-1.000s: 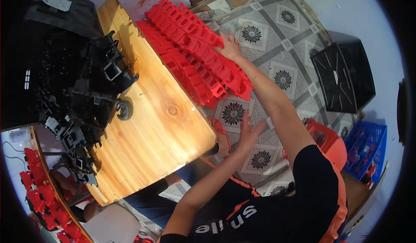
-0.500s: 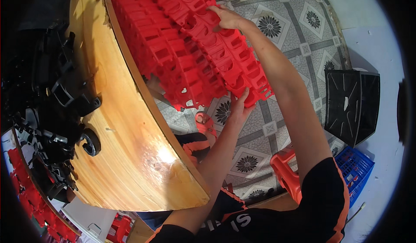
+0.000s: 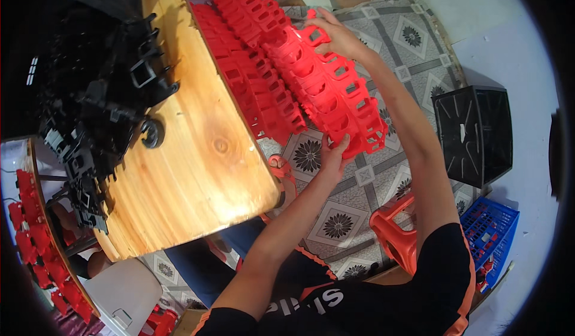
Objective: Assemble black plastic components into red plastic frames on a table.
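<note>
My left hand (image 3: pixel 333 154), a second ago empty and apart from the pieces, is now closed on the lower end of a nested run of red plastic frames (image 3: pixel 323 81) at the centre of the frame. My right hand (image 3: pixel 342 36) has moved out to the run's upper right edge, where it is curled in a grip. The run now slants more steeply and looks closer to me, so I judge that its weight is coming into both hands and that it is parting from the other red frames (image 3: pixel 248 12) behind it, upper centre. Whether the two are fully apart (they overlap from where I look) I cannot tell.

My left fingers pass out of sight beneath the end piece; only the thumb side shows clearly. The wooden table (image 3: pixel 191 162) cuts off the left edge of the further red rows (image 3: pixel 236 75). On the left, the black plastic parts (image 3: pixel 99 105) sink into shadow and are hard to separate. My right arm and sleeve partly cover the red stool (image 3: pixel 395 234), lower right.
</note>
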The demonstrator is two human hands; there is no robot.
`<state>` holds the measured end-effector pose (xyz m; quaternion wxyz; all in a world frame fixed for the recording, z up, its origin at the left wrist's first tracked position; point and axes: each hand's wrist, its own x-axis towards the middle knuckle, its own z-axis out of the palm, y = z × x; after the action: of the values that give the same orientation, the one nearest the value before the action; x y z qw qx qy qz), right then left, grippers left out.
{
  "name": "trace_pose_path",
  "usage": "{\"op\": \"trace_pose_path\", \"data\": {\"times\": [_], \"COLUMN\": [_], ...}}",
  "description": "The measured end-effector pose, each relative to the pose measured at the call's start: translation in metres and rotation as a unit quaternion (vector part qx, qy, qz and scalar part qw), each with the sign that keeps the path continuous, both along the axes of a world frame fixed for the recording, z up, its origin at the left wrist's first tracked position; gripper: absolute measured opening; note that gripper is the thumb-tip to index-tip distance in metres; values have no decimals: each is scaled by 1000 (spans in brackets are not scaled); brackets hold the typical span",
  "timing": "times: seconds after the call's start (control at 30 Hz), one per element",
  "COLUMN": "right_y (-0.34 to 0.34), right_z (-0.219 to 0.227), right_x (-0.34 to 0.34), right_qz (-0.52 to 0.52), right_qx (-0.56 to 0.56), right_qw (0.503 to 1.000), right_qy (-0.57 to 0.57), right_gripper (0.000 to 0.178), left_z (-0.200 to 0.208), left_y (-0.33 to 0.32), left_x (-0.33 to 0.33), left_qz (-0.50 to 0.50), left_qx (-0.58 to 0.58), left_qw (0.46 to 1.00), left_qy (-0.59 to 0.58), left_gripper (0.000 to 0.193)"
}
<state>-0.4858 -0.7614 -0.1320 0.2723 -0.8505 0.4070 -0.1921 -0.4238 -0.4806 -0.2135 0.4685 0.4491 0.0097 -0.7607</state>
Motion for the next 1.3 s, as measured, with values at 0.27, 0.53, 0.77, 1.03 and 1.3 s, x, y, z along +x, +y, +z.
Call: {"op": "trace_pose_path", "data": {"times": [0.27,0.53,0.77,1.03,1.3], "right_y": [89,208,256,223,227], "right_z": [202,366,367,273,266], "right_x": [-33,93,300,451,507], "right_qz": [18,25,44,43,63], "right_qx": [-97,-147,-9,83,95], "right_qw": [994,940,750,501,657], "right_qy": [47,306,659,860,745], "right_gripper": [69,74,63,44,40], "left_z": [171,281,299,258,193], "left_y": [94,206,288,330,319], "left_x": [21,99,203,319,413], "left_qz": [-106,-148,-123,40,141], "left_qx": [-91,-159,-260,-245,-231], "left_qw": [988,950,891,917,895], "left_qy": [71,225,351,311,356], "left_gripper": [61,60,65,65,52]}}
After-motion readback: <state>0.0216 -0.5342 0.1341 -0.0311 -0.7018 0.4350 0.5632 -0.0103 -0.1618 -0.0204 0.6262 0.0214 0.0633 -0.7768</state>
